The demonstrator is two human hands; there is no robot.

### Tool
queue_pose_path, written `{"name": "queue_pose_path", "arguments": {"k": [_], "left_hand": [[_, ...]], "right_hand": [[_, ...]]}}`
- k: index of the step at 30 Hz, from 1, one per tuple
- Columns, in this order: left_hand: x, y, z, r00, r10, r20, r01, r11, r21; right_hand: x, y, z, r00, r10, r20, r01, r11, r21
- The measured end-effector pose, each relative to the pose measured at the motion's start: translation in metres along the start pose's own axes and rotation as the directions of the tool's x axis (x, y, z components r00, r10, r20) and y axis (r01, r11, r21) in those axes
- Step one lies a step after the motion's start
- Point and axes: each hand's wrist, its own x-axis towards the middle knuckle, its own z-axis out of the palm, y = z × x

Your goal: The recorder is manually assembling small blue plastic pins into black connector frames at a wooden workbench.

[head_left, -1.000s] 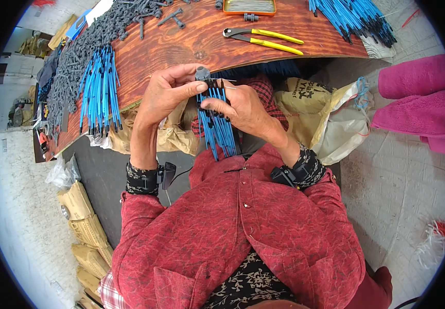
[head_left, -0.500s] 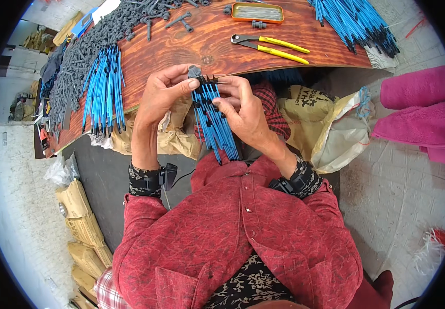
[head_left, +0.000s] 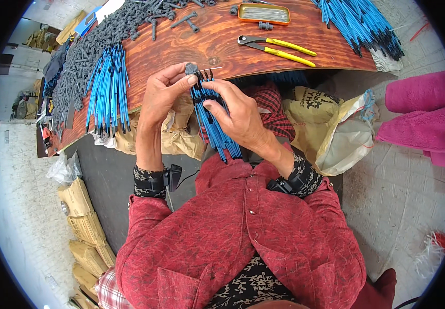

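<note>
My left hand [head_left: 161, 95] is closed, thumb and fingers pinching a grey plastic fitting [head_left: 191, 68] above the table's near edge. Beside the fitting stand several black rod ends, and a thin metal pin [head_left: 215, 68] pokes out among them. From there a bundle of thin blue rods [head_left: 217, 133] with black sleeves hangs down toward my lap. My right hand [head_left: 239, 114] is curled over the upper part of this bundle, index finger and thumb against the rods; its other fingertips are hidden.
On the wooden table [head_left: 181, 44] lie yellow-handled pincers [head_left: 279, 49], an orange-rimmed tray [head_left: 263, 14] of thin metal pins, and a heap of grey fittings [head_left: 78, 67]. Blue rod bundles lie at left [head_left: 108, 90] and far right [head_left: 359, 26]. A woven sack [head_left: 343, 134] stands below the table.
My right hand has shifted left and lower over the rods, its fingers moving off the black ends. The pin now sticks out there. The whole view has shifted slightly.
</note>
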Motion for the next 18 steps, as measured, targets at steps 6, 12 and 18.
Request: {"name": "queue_pose_path", "arguments": {"k": [6, 12, 18], "left_hand": [[-0.004, 0.003, 0.006, 0.999, 0.008, -0.04, -0.007, 1.0, 0.025], [-0.006, 0.001, 0.004, 0.999, 0.026, -0.03, -0.025, 0.999, 0.03], [-0.007, 0.0, 0.001, 1.0, 0.023, -0.01, -0.023, 1.0, 0.006]], "right_hand": [[-0.001, -0.004, 0.011, 0.997, 0.055, -0.062, -0.059, 0.996, -0.072], [-0.003, -0.003, 0.019, 0.987, 0.053, -0.152, -0.068, 0.993, -0.096], [-0.004, -0.003, 0.024, 0.978, 0.104, -0.183, -0.107, 0.994, -0.007]]}}
